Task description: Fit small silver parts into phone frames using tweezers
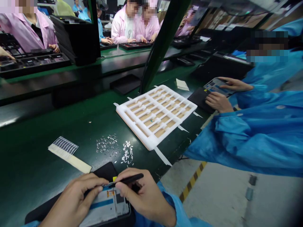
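A flat grey device panel [101, 210] with blue strips and a small orange flex piece lies on a black tray [38, 212] at the bottom of the view. My left hand [73, 195] is closed at the panel's upper edge, thumb and fingertips pinching there. Black tweezers [136, 177] rest in my right hand [146, 195], their tip against the same edge beside my left fingertips. What exactly lies at the tip is too small to make out. A yellow tab [115, 178] shows just behind the tip.
Small silvery pieces [127, 153] lie scattered on the green table [30, 154]. A cream card with white strips [71, 159] sits left of them. Beyond stands a white foam tray [151, 143] with slots. At right, a co-worker in blue [255, 126] handles another panel [216, 85].
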Motion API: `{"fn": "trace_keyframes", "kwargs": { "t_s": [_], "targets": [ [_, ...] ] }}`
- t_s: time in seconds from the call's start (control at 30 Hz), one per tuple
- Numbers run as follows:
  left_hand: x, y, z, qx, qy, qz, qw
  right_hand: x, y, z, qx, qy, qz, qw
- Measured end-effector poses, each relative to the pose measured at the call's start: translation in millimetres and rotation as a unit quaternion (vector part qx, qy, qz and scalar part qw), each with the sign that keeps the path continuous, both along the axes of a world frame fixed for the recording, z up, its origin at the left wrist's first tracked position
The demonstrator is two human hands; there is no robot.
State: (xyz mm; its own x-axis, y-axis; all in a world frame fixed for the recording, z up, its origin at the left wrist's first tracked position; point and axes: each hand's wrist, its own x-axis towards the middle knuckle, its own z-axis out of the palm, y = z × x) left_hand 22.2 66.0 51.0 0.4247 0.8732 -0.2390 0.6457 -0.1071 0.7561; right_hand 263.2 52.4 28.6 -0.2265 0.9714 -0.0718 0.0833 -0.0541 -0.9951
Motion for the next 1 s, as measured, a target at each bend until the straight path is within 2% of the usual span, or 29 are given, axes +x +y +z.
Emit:
{"fn": "trace_keyframes", "kwargs": {
  "t_s": [0.23, 0.5, 0.63, 1.0],
  "targets": [
    [3, 2, 1.3, 0.004, -0.002, 0.003, 1.000, -2, 0, -1.4, -0.012, -0.013, -0.001, 1.000],
    [4, -7, -6.1, 0.002, 0.028, 0.023, 0.999, -3, -2, -0.8, 0.002, -0.022, -0.006, 1.000],
    [7, -7, -9.3, 0.027, 0.033, 0.033, 0.999, -2, -2, 0.0, 0.020, -0.022, -0.012, 0.999],
    [3, -12, -21.0, 0.040, 0.042, 0.050, 0.997, -4, -4, -3.0, 0.018, -0.022, -0.021, 0.999]
  ]
}}
